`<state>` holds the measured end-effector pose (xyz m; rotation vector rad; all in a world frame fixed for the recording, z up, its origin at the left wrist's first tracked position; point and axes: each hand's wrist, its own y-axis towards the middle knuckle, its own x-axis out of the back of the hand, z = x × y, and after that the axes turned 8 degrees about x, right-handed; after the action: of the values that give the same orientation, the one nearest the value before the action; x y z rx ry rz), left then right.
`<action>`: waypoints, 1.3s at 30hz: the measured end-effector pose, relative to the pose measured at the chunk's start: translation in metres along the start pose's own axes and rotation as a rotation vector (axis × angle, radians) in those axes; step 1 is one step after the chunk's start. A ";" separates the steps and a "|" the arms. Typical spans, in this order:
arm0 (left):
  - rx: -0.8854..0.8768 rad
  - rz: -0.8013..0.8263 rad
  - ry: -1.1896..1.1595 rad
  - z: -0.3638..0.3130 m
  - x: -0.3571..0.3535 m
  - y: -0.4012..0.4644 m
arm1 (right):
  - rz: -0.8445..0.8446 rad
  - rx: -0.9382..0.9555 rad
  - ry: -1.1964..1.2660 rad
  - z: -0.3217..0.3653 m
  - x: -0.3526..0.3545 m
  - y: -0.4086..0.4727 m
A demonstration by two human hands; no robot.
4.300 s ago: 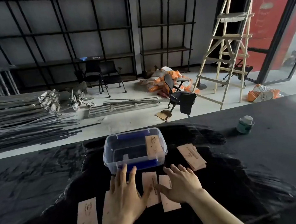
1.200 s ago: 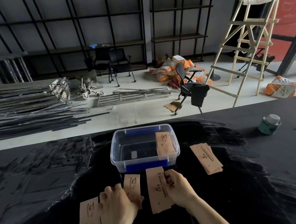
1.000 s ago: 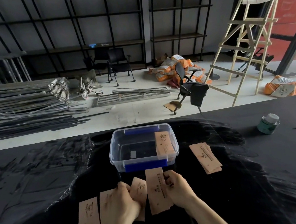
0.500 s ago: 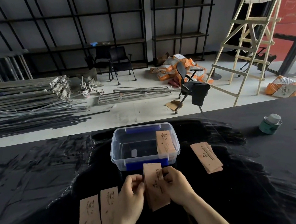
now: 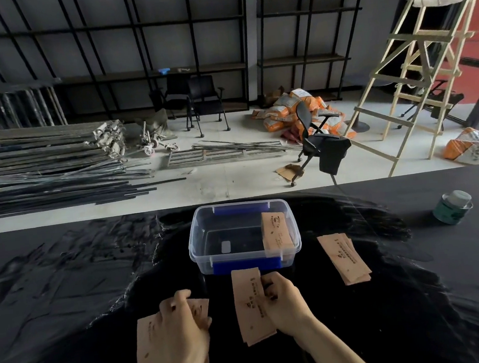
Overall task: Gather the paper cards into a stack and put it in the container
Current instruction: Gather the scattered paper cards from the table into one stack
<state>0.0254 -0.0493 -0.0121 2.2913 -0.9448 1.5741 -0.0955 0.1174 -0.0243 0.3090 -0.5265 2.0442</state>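
Note:
A clear plastic container [image 5: 200,237] with blue clips stands on the black table, and one tan paper card [image 5: 276,232] leans inside its right end. Just in front of it, my right hand [image 5: 285,301] is shut on a small stack of tan cards [image 5: 249,306]. To the left, my left hand [image 5: 180,337] rests on two cards [image 5: 147,348] lying on the table, fingers curled over the right one's top edge. Another pile of cards [image 5: 344,254] lies right of the container, untouched.
A green can with a white lid [image 5: 453,207] stands at the table's far right. Beyond the table's far edge the floor holds metal bars [image 5: 41,168], an office chair [image 5: 318,141], a wooden ladder [image 5: 413,56] and orange sacks [image 5: 287,109].
My left hand let go of the stack and moved left and down onto the two cards on the table. My right hand keeps the stack, now lower and flatter.

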 end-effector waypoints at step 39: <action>0.240 -0.178 0.157 0.050 0.016 0.009 | 0.120 0.054 0.177 0.035 -0.062 -0.005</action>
<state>0.0620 -0.0877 -0.0203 2.2844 -0.5227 1.8407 -0.0601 0.0554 -0.0187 0.1291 -0.3889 2.1794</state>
